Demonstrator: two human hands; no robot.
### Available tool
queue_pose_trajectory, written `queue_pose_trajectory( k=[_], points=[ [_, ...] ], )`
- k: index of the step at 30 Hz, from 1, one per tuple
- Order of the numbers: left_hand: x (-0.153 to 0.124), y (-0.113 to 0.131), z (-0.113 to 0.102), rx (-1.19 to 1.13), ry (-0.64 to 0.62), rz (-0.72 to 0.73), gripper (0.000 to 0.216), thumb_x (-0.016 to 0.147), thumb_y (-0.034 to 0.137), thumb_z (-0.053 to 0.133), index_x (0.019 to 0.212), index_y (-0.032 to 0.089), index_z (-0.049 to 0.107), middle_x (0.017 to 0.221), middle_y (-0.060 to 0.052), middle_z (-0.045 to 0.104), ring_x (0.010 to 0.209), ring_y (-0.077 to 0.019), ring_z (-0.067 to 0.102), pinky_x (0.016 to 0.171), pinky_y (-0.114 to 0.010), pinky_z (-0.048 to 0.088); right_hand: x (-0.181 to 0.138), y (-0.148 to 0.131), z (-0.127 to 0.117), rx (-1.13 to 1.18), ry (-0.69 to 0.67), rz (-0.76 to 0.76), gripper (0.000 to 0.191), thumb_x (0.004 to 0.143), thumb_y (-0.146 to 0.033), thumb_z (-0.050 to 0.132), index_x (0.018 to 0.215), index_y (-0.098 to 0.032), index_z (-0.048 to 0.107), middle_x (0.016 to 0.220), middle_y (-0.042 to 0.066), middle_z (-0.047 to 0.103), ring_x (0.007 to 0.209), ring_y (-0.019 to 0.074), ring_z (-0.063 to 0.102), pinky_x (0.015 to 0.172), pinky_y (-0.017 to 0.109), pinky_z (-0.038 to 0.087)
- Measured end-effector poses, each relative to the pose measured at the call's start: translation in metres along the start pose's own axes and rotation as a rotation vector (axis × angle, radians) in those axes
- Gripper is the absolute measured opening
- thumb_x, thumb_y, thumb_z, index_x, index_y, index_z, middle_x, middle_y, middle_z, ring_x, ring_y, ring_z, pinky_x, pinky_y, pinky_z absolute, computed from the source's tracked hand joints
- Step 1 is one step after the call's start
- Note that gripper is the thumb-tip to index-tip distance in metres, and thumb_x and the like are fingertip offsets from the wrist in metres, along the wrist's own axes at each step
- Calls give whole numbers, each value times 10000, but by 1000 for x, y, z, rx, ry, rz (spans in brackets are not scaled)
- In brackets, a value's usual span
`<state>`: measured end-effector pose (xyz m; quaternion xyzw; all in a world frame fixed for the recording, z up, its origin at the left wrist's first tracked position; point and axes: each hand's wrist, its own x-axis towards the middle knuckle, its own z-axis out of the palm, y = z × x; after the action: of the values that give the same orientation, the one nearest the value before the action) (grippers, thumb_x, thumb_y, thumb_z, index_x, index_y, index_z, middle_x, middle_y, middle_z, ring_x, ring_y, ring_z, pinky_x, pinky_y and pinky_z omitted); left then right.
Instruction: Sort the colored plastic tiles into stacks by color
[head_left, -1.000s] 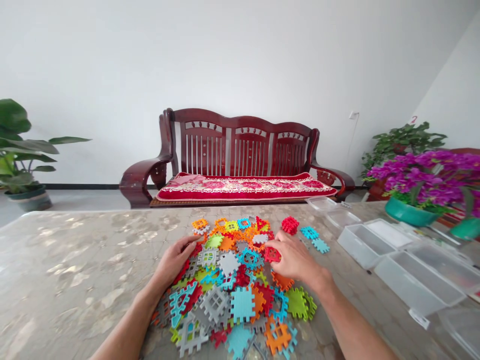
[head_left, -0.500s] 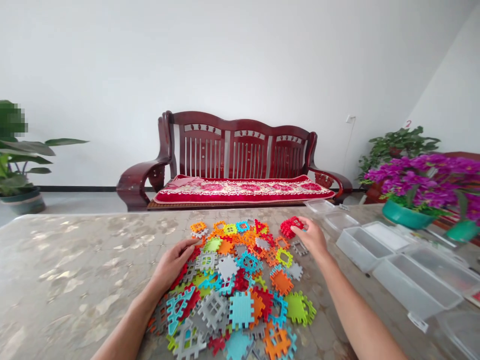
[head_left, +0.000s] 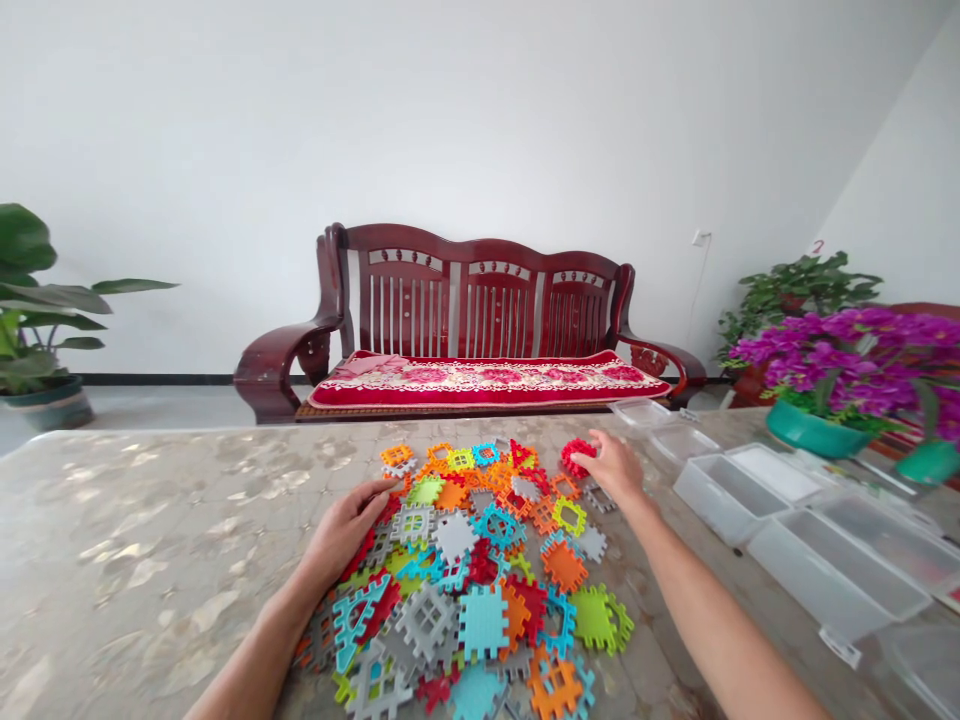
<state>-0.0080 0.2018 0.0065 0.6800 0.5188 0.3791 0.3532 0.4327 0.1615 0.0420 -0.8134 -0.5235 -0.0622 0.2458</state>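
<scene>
Table [head_left: 150, 520] room, frame left. Toothed red stack [head_left: 570, 449] touching half-open right hand [head_left: 616, 468]; loosely curled left hand [head_left: 351, 518]. Can't tell grips.

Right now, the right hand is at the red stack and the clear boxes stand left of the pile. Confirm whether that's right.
Not quite: the clear boxes stand to the right of the pile, not the left, as the head view shows. The right hand is indeed at the red stack.
</scene>
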Motion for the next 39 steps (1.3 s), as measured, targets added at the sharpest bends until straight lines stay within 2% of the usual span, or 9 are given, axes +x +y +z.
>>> queue_pose_trajectory(
  k=[5, 8, 13, 15, 18, 23, 27, 34, 39],
  points=[
    [0, -1, 1, -12, 3, 10, 562, 760, 643, 556, 1084, 228, 752, 1161, -53, 754, 1110, -282, 660, 1017, -376, 463, -15, -13, -4, 60, 69, -81, 422, 807, -403, 631, 1186, -223, 676, 1117, 89, 715, 1059, 265, 630, 949, 399, 458],
    [-1, -1, 0, -13, 0, 16, 552, 775, 619, 550, 1097, 217, 747, 1163, -62, 751, 1106, -278, 662, 1022, -371, 459, -33, -32, -5, 221, -82, -222, 386, 800, -307, 617, 1172, -222, 681, 1105, 64, 724, 1023, 223, 639, 948, 362, 467],
    [-1, 1, 0, -10, 4, 16, 545, 774, 609, 560, 1091, 209, 751, 1148, -66, 755, 1091, -281, 668, 1019, -374, 462, -61, -65, -6, 184, -361, -503, 686, 671, -199, 688, 1349, -229, 583, 1346, 71, 626, 1216, 252, 537, 1049, 385, 398],
    [-1, 0, 0, -13, 3, 14, 541, 772, 610, 565, 1089, 213, 751, 1143, -60, 757, 1090, -281, 667, 1018, -375, 463, -66, -72, -5, 125, -401, -549, 732, 664, -186, 687, 1382, -242, 556, 1360, 61, 620, 1222, 261, 521, 1049, 393, 392],
    [0, -3, 1, -21, -2, 10, 554, 777, 611, 564, 1108, 204, 741, 1152, -61, 755, 1096, -281, 662, 1017, -384, 463, -70, -78, -3, 75, -389, -584, 608, 727, -217, 671, 1330, -258, 604, 1304, 41, 661, 1185, 255, 545, 1033, 392, 397],
    [0, -4, 1, -40, 6, 13, 552, 769, 616, 573, 1096, 206, 747, 1152, -57, 756, 1100, -282, 659, 1025, -393, 458, -68, -87, -5, 34, -321, -566, 273, 902, -267, 563, 1131, -271, 711, 1146, 36, 734, 1063, 225, 630, 935, 342, 440],
    [-1, 0, 0, -26, 11, 9, 551, 758, 623, 574, 1080, 213, 752, 1136, -52, 761, 1083, -282, 666, 1012, -387, 465, -65, -99, -6, 72, -281, -463, 263, 965, -283, 479, 1038, -255, 729, 1038, 55, 760, 967, 212, 682, 833, 300, 473],
    [0, 0, 0, -35, 15, 9, 555, 753, 621, 581, 1082, 209, 755, 1131, -61, 761, 1070, -285, 669, 1018, -397, 463, -65, -95, 9, 592, -385, -395, 304, 909, -254, 494, 1124, -237, 709, 1040, 24, 769, 913, 186, 713, 818, 309, 546],
    [0, 0, 1, -30, 10, 2, 581, 744, 656, 571, 1076, 219, 759, 1137, -56, 762, 1077, -279, 668, 1020, -380, 462, -67, -80, 6, 203, -354, -428, 295, 758, -114, 563, 934, -249, 758, 1015, 15, 760, 999, 215, 656, 907, 340, 488]
  ],
)
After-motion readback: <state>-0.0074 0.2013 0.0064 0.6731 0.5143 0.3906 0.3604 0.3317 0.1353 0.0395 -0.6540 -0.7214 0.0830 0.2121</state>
